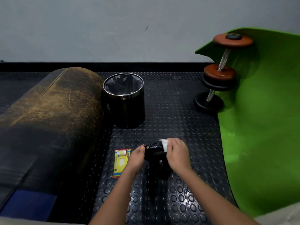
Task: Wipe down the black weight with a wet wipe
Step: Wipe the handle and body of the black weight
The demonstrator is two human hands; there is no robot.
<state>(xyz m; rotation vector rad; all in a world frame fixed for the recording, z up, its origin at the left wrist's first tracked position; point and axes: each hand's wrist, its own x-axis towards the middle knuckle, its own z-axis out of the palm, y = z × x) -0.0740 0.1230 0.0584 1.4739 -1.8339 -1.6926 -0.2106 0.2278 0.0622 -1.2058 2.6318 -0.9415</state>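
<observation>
Black weight [155,151] perhaps half-hidden by hands.

Both hands [158,155] forward — fingers curled.

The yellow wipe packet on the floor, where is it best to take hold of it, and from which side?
Pinch a long edge of the yellow wipe packet from above, best the left one, since the left hand crowds its right side. It lies flat on the studded floor mat, so fingers cannot get under it easily; a thin edge probably lifts more readily than the face.

Grey wall [97,26], studded black floor [178,120], worn bolster [53,101].
</observation>
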